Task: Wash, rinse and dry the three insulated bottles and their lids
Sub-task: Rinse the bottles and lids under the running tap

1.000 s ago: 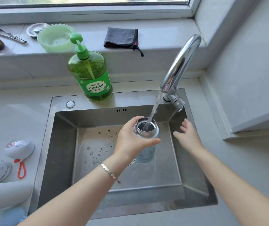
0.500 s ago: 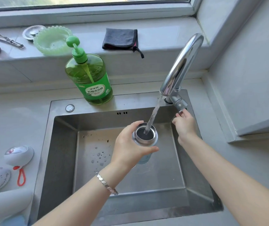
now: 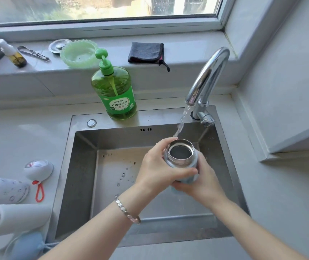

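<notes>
While water runs from the tap (image 3: 207, 77), the left hand (image 3: 155, 171) and right hand (image 3: 204, 181) both curl their fingers round the open bottle (image 3: 182, 158) above the sink (image 3: 78, 166).

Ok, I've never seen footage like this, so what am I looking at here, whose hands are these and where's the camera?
There is no machine here. A person wears one camera on their head, and it looks down at their own bare hands over a steel sink. The left hand grips an open, pale blue insulated bottle near its steel neck. The right hand has its grip round the lower body. The faucet is running. Behind the sink stands a green dish soap bottle, and a black cloth lies on the windowsill. On the counter to the left lie a patterned white bottle, a plain white bottle and a white lid with a red loop.
</notes>
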`<move>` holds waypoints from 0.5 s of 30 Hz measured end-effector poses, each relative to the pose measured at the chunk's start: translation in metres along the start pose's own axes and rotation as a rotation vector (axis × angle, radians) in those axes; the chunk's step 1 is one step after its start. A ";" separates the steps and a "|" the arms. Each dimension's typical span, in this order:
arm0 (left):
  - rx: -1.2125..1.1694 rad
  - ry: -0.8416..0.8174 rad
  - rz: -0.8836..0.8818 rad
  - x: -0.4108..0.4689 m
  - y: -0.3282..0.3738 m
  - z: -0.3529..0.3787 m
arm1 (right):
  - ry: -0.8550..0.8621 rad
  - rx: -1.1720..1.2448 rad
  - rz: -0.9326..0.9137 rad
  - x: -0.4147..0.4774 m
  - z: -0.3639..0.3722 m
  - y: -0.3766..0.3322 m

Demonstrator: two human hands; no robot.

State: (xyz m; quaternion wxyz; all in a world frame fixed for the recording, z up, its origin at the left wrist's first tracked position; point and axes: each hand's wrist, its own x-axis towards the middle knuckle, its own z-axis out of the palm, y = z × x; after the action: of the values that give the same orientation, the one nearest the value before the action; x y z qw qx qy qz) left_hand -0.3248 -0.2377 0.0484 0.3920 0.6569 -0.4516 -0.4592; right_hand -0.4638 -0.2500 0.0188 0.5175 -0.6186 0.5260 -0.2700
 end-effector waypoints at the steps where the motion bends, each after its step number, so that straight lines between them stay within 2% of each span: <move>1: 0.008 -0.039 -0.020 -0.007 0.000 -0.002 | 0.036 -0.032 -0.031 -0.006 -0.001 0.000; 3: 0.045 -0.101 -0.063 -0.021 -0.004 -0.009 | 0.108 -0.108 -0.063 -0.015 -0.008 0.005; 5: 0.119 -0.095 -0.124 -0.032 -0.014 -0.021 | 0.223 -0.215 -0.005 -0.025 -0.016 0.014; 6: 0.146 -0.071 -0.160 -0.037 -0.020 -0.027 | 0.228 -0.277 0.016 -0.031 -0.018 0.017; 9: 0.167 -0.009 -0.270 -0.056 -0.038 -0.042 | 0.090 -0.393 -0.015 -0.046 -0.018 0.018; 13: 0.169 0.016 -0.340 -0.080 -0.050 -0.057 | 0.213 -0.388 0.059 -0.049 -0.023 0.017; 15: 0.173 0.053 -0.337 -0.088 -0.055 -0.063 | 0.135 -0.459 0.053 -0.052 -0.021 0.014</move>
State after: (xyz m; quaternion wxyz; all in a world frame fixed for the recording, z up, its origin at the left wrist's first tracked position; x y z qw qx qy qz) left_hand -0.2666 -0.1321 0.0366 0.2634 0.7663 -0.3628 -0.4603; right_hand -0.5029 -0.2080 0.0237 0.3336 -0.6866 0.6231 -0.1703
